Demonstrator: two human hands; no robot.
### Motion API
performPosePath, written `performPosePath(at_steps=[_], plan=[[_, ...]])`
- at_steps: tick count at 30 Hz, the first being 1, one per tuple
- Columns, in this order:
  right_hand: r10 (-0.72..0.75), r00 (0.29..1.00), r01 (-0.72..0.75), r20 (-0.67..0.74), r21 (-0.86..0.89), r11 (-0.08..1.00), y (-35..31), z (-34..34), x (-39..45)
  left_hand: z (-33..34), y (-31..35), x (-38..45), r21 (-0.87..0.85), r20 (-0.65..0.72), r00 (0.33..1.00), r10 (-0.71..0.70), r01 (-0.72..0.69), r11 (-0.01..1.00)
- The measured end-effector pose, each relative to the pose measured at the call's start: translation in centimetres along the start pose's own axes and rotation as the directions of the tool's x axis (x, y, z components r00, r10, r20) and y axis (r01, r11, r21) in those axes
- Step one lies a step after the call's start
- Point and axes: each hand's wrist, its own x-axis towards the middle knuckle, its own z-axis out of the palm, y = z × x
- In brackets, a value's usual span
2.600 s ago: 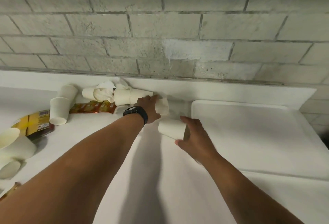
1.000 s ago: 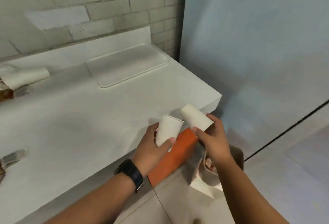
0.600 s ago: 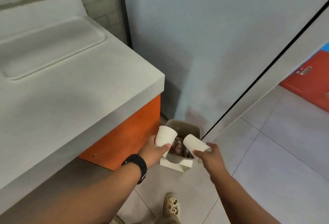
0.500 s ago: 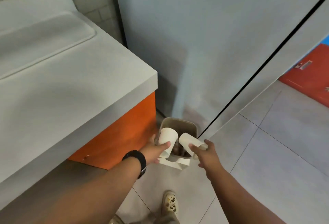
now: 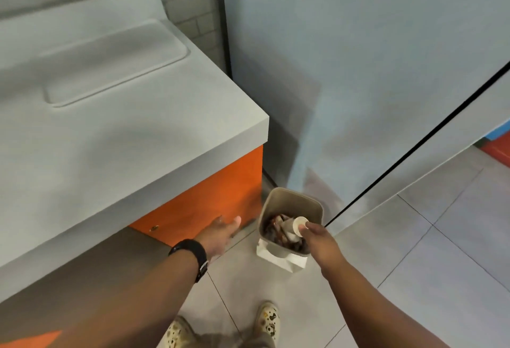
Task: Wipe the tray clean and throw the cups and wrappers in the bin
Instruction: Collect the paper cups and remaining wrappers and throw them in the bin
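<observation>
1. One paper cup (image 5: 295, 228) is pinched at its base by the right hand (image 5: 317, 240), directly over the bin (image 5: 292, 204). I judge it featherlight, thin-walled and easily crushed, so a light pinch at base or rim suffices.
2. The left hand (image 5: 220, 234) hangs empty, fingers straight, beside the bin.
3. The bin is a smooth beige tub with rounded corners (wrappers already inside). The tray (image 5: 116, 63), matte and shallow, sits on the counter (image 5: 138, 137).
</observation>
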Motion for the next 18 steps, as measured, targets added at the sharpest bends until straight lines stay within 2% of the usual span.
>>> performPosePath(at_steps=[2,3,6,10,16,18], plan=[[-0.010,0.998,0.012,0.064,-0.036,0.999,-1.6,1.0,0.1,-1.3,-0.1,-1.1,0.159,-0.037,0.998,0.043,-0.037,0.987],[-0.032,0.995,0.037,0.098,-0.051,0.998,-2.5,1.8,0.0,-2.1,-0.2,-1.7,0.186,-0.062,0.996,0.068,-0.055,0.981],[-0.115,0.976,0.134,0.186,-0.089,0.987,-5.0,4.3,-0.8,-4.1,-0.5,-3.2,0.152,-0.151,0.982,0.112,-0.089,0.984],[-0.217,0.927,0.252,0.306,-0.080,0.964,-8.1,8.3,-2.6,-6.9,-1.0,-5.6,0.129,-0.281,0.932,0.229,-0.199,0.971],[-0.373,0.806,0.438,0.459,-0.041,0.898,-12.9,16.0,-8.1,-13.1,-2.7,-10.0,0.153,-0.369,0.850,0.377,-0.345,0.926],[-0.402,0.773,0.466,0.491,-0.009,0.885,-13.7,17.8,-9.7,-14.6,-3.1,-11.1,0.105,-0.386,0.835,0.392,-0.383,0.918]])
